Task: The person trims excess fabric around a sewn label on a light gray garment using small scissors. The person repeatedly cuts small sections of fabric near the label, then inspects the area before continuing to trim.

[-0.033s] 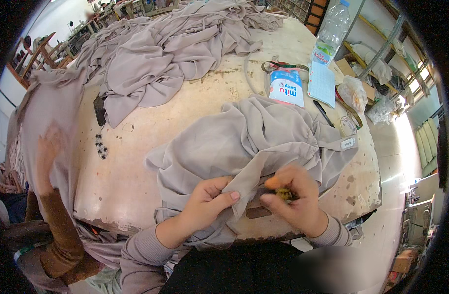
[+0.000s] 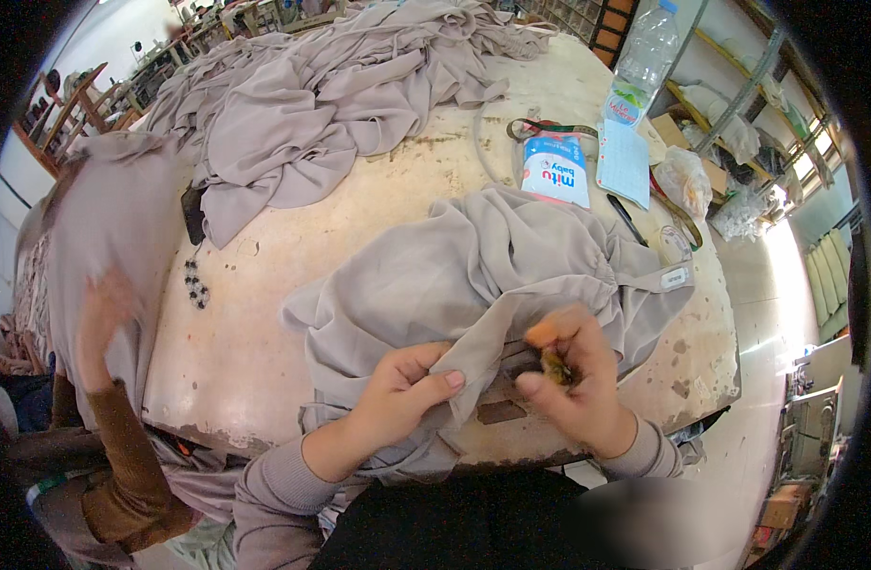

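Observation:
My left hand (image 2: 404,385) pinches the edge of a grey garment (image 2: 397,275) between thumb and fingers, near the table's front edge. The garment lies bunched across the table, with gathers and a small white label (image 2: 675,277) on its right part. My right hand (image 2: 578,380) is curled around small yellowish thread snips (image 2: 557,369), mostly hidden in the palm and blurred. An orange covering (image 2: 542,333) is on one of its fingertips. The right hand is just right of the pinched cloth edge.
At left, a co-worker's hand (image 2: 108,309) handles another grey cloth (image 2: 113,209). A grey fabric heap (image 2: 302,114) covers the table's far side. A blue-white packet (image 2: 555,171), notepad (image 2: 624,161), pen (image 2: 627,220), tall plastic bottle (image 2: 642,66) and beaded string (image 2: 196,283) lie around.
My right hand has shifted slightly, its index finger rising away from the thumb. The co-worker's hand and cloth have moved right. My left hand stays put.

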A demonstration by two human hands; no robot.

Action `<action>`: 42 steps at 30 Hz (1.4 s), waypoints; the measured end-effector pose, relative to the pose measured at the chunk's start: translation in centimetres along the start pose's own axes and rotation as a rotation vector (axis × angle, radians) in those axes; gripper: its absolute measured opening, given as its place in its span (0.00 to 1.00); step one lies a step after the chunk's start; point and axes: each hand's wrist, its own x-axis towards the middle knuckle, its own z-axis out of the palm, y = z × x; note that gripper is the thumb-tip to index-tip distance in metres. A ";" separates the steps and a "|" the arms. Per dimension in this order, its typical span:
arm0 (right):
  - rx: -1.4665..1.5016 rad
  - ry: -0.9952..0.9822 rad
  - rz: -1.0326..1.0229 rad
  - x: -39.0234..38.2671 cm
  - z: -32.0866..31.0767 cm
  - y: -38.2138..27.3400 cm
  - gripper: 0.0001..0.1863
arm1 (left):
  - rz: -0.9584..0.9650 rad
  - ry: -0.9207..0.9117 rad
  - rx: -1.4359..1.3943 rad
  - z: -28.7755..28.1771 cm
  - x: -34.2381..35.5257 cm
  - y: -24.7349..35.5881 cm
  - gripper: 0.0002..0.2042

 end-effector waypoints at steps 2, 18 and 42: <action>-0.163 -0.084 -0.042 0.4 -0.6 0.0 0.12 | 0.015 -0.006 0.009 -0.2 0.3 0.0 0.12; 0.487 -0.240 0.542 0.1 -1.6 -1.0 0.09 | 0.008 0.041 0.124 -0.3 0.5 -0.5 0.12; -0.551 -0.040 -0.119 2.6 -1.8 1.7 0.12 | 0.069 0.194 0.282 -2.1 0.3 1.0 0.14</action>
